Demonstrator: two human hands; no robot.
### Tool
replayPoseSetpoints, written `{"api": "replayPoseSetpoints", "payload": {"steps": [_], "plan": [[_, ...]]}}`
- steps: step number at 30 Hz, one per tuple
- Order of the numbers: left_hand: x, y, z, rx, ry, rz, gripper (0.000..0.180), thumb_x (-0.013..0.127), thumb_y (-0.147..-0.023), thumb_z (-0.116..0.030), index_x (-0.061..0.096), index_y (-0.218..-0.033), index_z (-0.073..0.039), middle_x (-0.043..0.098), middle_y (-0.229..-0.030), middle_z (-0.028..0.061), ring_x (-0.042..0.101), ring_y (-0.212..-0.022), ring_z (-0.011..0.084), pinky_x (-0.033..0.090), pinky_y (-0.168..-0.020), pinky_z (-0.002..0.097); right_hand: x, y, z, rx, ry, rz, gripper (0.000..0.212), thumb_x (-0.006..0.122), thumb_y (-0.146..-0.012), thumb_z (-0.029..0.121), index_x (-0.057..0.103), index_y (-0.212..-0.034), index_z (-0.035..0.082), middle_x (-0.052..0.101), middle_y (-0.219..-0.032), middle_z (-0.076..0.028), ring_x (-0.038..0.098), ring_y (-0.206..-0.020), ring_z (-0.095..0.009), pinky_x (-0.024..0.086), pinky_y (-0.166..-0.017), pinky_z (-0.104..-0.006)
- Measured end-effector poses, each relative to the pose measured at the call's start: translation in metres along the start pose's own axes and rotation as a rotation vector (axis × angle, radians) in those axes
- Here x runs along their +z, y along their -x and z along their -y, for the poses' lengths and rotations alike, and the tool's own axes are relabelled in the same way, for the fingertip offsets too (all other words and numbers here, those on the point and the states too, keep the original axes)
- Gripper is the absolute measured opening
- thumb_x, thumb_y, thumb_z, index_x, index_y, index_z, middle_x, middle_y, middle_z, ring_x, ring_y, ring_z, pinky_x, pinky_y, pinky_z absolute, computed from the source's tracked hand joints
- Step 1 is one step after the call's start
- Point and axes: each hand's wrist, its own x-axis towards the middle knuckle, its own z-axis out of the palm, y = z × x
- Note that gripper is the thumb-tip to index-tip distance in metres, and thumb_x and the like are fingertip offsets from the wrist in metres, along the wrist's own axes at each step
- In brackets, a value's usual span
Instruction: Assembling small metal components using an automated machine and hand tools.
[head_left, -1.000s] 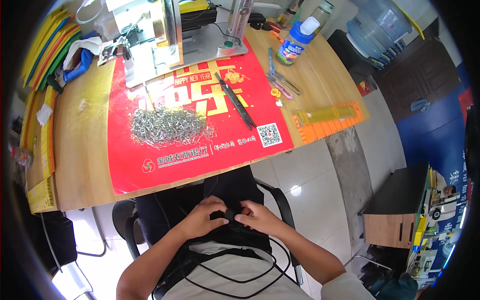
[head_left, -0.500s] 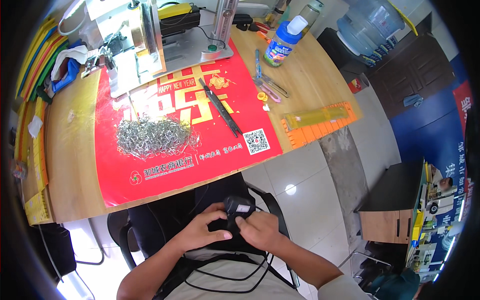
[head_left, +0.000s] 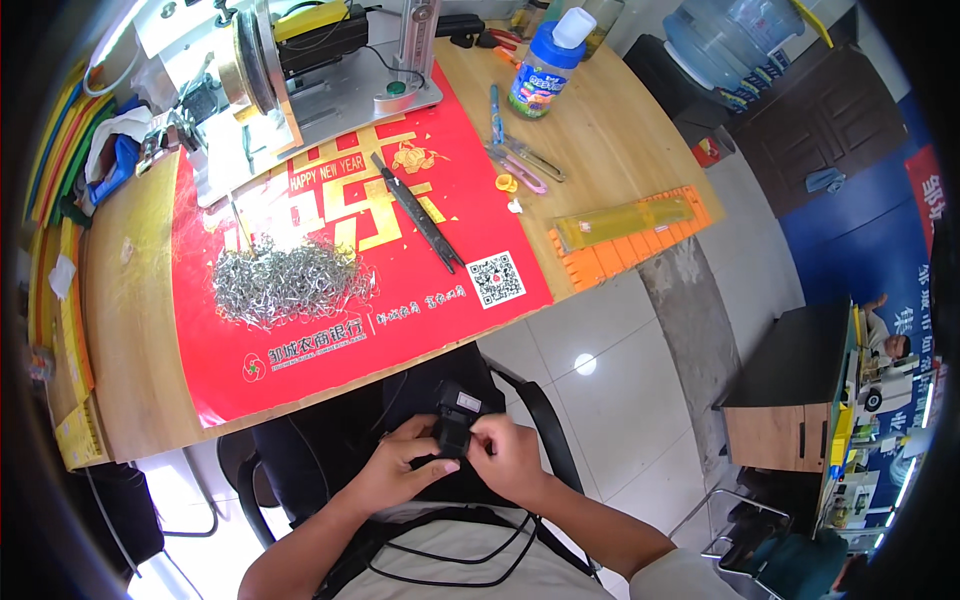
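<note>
Above my lap, in front of the table edge, both hands are on a small black boxy device (head_left: pixel 455 425) with a white label on its top. My left hand (head_left: pixel 402 468) grips its left side between fingers and thumb. At its right side, my right hand (head_left: pixel 508 460) has its fingers closed in a pinch; what exactly the fingertips hold there is hidden. A black cable (head_left: pixel 455 583) loops across my shirt below the hands. On the red mat (head_left: pixel 400 355) beyond lie a tangled heap of thin silvery metal pieces (head_left: pixel 290 283) and long black tweezers (head_left: pixel 420 215).
A machine with a metal base (head_left: pixel 345 115) stands at the table's back. A blue-lidded bottle (head_left: pixel 545 70), a pink-handled cutter (head_left: pixel 525 176) and an orange tray (head_left: pixel 625 245) sit to the right. A black chair armrest (head_left: pixel 550 425) flanks my right side.
The black device has tipped and shifted slightly left and down, showing more of its front. My right hand has moved left with it, its fingers now pinched at the side. The view has shifted a little.
</note>
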Motion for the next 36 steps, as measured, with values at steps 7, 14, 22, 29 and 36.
{"api": "replayPoseSetpoints", "payload": {"steps": [7,14,22,29,36], "plan": [[0.006,-0.003,0.007,0.015,-0.195,-0.059,0.019,0.077,-0.092,-0.019,0.075,-0.105,-0.005,0.063,-0.112,0.0188,0.064,-0.099,0.0306,0.052,-0.086,0.0393,0.002,0.005,-0.009,0.473,-0.533,0.142,0.013,0.065,-0.101,0.010,0.067,-0.108,-0.001,0.067,-0.081,-0.002,0.060,-0.070,-0.006,0.044,-0.057,-0.0226],[0.002,-0.003,-0.001,0.113,-0.462,-0.106,0.021,0.078,-0.089,-0.014,0.070,-0.103,-0.001,0.063,-0.106,0.0162,0.063,-0.092,0.0312,0.051,-0.079,0.0383,-0.045,-0.007,0.005,0.479,-0.552,0.263,0.017,0.063,-0.101,0.014,0.072,-0.109,0.002,0.070,-0.096,-0.004,0.063,-0.079,-0.009,0.047,-0.067,-0.0230],[-0.014,-0.004,-0.020,-0.104,0.343,0.003,0.022,0.062,-0.090,0.000,0.074,-0.108,-0.001,0.069,-0.105,0.0069,0.065,-0.100,0.0150,0.048,-0.093,0.0308,-0.050,-0.038,0.005,0.533,-1.096,0.565,0.087,0.073,-0.094,0.025,0.021,-0.162,0.012,0.053,-0.131,-0.016,0.063,-0.079,-0.017,0.053,-0.068,-0.0293],[-0.018,0.019,-0.009,-0.153,0.473,0.000,0.021,0.071,-0.094,-0.018,0.073,-0.104,0.001,0.072,-0.096,0.0112,0.070,-0.096,0.0210,0.051,-0.092,0.0347,-0.035,-0.033,0.014,0.717,-1.152,0.713,0.071,0.071,-0.096,0.036,0.034,-0.149,0.007,0.060,-0.113,-0.011,0.056,-0.063,-0.013,0.047,-0.054,-0.0264],[-0.025,0.023,-0.048,-0.177,0.841,0.121,0.050,0.071,-0.090,-0.041,0.062,-0.113,0.003,0.071,-0.089,0.0170,0.073,-0.081,0.0321,0.057,-0.075,0.0408,-0.037,-0.052,0.072,0.408,-1.279,0.789,0.075,0.077,-0.092,0.035,0.038,-0.151,0.010,0.055,-0.132,-0.008,0.062,-0.101,-0.015,0.053,-0.076,-0.0281]]}}
